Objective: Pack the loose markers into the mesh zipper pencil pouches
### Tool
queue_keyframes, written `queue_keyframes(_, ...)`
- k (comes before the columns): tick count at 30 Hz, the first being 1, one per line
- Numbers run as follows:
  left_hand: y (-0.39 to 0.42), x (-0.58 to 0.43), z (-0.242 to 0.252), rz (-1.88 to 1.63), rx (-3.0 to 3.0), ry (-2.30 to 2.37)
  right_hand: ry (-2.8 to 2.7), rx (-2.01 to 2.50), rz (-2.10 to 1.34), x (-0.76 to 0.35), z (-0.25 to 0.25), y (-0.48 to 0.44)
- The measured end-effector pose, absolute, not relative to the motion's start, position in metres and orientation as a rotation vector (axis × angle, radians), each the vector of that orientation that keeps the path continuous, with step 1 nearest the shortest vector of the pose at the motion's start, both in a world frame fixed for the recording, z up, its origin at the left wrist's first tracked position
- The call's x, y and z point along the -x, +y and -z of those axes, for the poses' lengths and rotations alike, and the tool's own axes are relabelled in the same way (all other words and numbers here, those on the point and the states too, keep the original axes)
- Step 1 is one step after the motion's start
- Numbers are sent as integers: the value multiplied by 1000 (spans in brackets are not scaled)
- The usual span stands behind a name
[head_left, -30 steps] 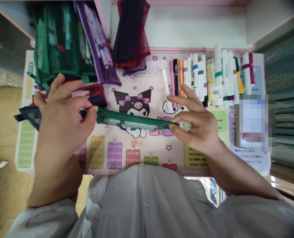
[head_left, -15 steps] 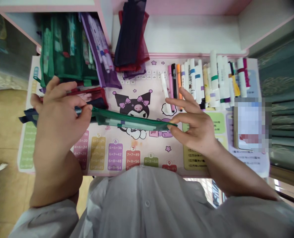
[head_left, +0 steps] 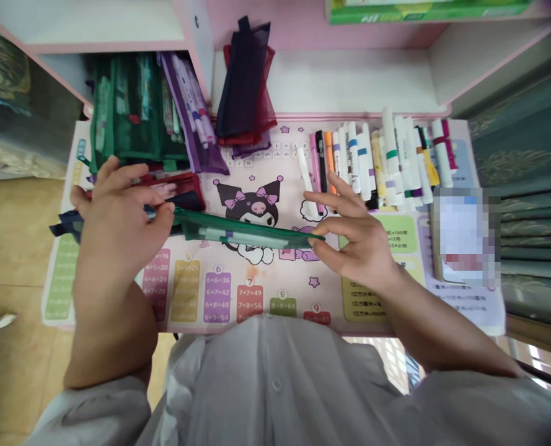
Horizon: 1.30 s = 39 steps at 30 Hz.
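A green mesh pouch [head_left: 251,233] with pale markers inside is stretched between my hands above the desk mat. The thumb and index finger of my left hand [head_left: 121,226] pinch its left end. At the right end, my right hand [head_left: 356,238] grips the corner between thumb and index finger, its other fingers spread. Beyond my right hand lies a row of markers [head_left: 359,158], mostly white, with pink, black and orange ones. Past my left hand are filled green pouches [head_left: 136,124], a purple pouch [head_left: 194,114] and a red pouch [head_left: 175,186].
Dark blue and red mesh pouches [head_left: 245,87] are stacked at the front of the shelf [head_left: 349,77]. A phone-like object [head_left: 465,235], blurred out, lies on the right of the printed mat [head_left: 279,285]. A green box [head_left: 428,11] shows at the top.
The view has shifted slightly, showing more of the shelf and the green box. Both hands keep their hold on the green pouch, which has hardly moved.
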<state>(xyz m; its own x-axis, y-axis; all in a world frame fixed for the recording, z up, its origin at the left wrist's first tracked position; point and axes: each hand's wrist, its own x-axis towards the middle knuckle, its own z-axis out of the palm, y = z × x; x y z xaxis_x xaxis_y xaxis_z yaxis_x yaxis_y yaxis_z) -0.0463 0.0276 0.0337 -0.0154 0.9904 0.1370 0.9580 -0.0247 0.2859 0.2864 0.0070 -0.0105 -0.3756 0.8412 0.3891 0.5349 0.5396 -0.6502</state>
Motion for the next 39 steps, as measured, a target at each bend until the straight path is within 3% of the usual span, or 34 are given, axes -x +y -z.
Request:
queue_keyframes(6, 22, 36, -39, -347, -2279, 2188, -2080, 1081, -485, -287, 12, 11)
queue_keyframes(11, 3, 26, -38, -168, -2402, 1952, -2152, 1007, -414, -290, 9, 14)
queue_keyframes(20, -51, 63, -44, -419, -2354, 2011, -2157, 971, -502, -259, 0, 3)
queue_keyframes(26, -60, 129, -52, -367, -2181, 2158, -2221, 976, -648, -190, 7, 7)
queue_keyframes(39, -30, 193, -6, -433, -1817, 2339, -2298, 1223, -542, -99, 23, 30)
